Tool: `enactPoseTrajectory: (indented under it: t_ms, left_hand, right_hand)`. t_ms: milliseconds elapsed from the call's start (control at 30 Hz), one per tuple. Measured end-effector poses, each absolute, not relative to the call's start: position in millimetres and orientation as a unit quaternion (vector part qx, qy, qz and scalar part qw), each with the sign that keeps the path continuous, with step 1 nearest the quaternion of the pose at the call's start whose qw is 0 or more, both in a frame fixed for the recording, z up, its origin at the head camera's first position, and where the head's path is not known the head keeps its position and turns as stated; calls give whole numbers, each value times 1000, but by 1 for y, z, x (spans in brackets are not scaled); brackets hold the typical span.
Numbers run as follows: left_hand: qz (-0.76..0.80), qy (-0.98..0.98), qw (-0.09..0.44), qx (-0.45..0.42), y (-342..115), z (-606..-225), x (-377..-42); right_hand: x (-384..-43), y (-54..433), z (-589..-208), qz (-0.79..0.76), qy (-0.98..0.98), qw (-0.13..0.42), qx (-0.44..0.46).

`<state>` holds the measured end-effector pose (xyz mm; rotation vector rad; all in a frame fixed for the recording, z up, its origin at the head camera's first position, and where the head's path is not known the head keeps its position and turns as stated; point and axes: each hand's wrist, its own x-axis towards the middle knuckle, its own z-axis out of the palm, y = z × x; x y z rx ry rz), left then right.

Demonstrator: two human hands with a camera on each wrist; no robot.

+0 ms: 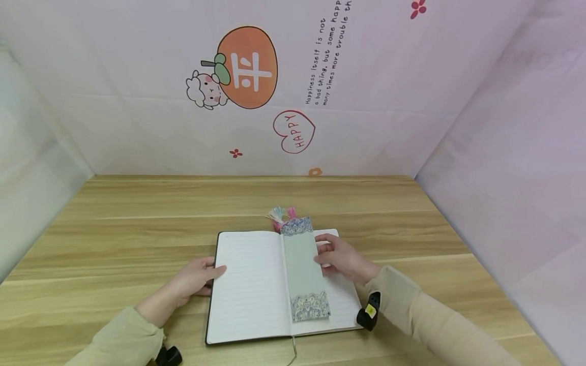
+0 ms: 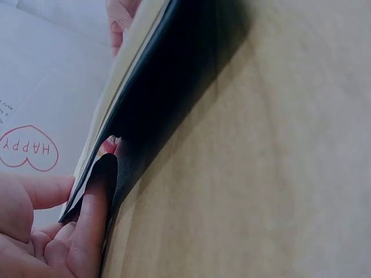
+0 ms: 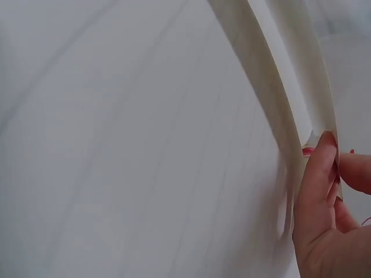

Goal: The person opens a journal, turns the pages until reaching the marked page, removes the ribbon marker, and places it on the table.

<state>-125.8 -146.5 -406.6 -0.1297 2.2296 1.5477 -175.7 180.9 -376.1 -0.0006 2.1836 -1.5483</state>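
An open lined notebook [image 1: 249,284] with a dark cover lies on the table. My left hand [image 1: 194,278] grips its left edge, the thumb on the page and the other fingers under the black cover [image 2: 174,69], which tilts up from the wood in the left wrist view. Over the right page, beside the spine, is a long pale green card [image 1: 303,264] with lace-patterned ends. My right hand [image 1: 343,259] pinches its right edge between thumb and fingers. In the right wrist view the card [image 3: 322,75] looks folded or layered. Pink and pale tassels [image 1: 277,213] stick out past its far end.
A thin ribbon [image 1: 294,351] hangs from the notebook's near edge. The wood-grain table [image 1: 137,213] extends around the notebook. Printed white cloth [image 1: 151,127] stands at the back, with plain cloth walls on both sides.
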Motion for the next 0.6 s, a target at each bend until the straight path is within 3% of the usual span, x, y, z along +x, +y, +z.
enactPoseTrajectory:
  t_ms: [600]
  left_hand:
    - [555, 803, 211, -43, -147, -408, -126]
  right_hand:
    - [-204, 227, -364, -537, 814, 218, -38]
